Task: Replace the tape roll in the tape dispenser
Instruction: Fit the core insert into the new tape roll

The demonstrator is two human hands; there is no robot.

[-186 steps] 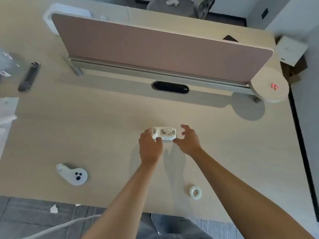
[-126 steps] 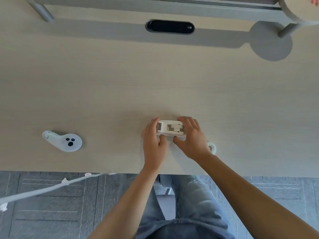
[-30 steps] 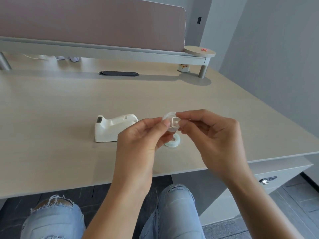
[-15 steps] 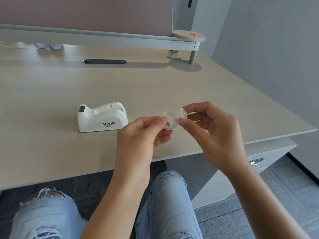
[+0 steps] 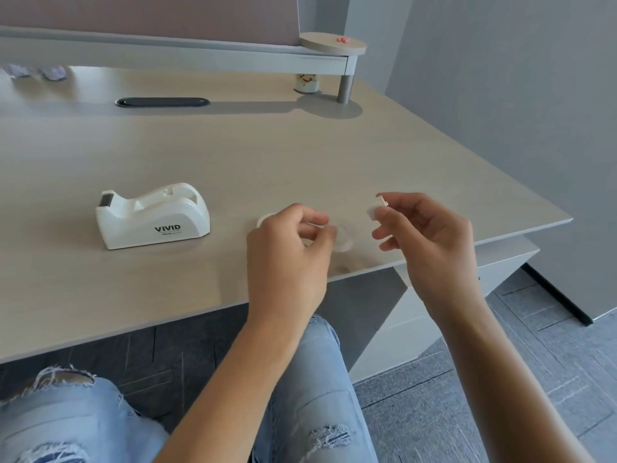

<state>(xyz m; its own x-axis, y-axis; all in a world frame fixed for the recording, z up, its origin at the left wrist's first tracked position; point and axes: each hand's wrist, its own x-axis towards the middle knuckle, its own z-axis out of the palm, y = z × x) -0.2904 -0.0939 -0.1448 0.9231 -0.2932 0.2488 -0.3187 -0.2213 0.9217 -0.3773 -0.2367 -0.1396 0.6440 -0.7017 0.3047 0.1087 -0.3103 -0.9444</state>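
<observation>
Hub [image 5: 376, 206] now pulled apart from spent core [image 5: 340, 236], right hand [image 5: 424, 235] pinching hub, left hand [image 5: 287, 248] closed on core, dispenser [image 5: 152, 217] empty on desk [image 5: 300, 155] at left; fresh roll next, likely.

Honestly I've got loads of room here: the desk [image 5: 300, 155] is bare wood from the dispenser [image 5: 152, 215] all the way back to the black slot [image 5: 162, 102], so I could come in from the far side or from above no problem. The dispenser's open top is clear too. The tight patch is by the near edge, where my left hand [image 5: 287, 252], a clear tape roll [image 5: 344, 237] on the wood and my right hand [image 5: 430, 235] sit bunched together.
</observation>
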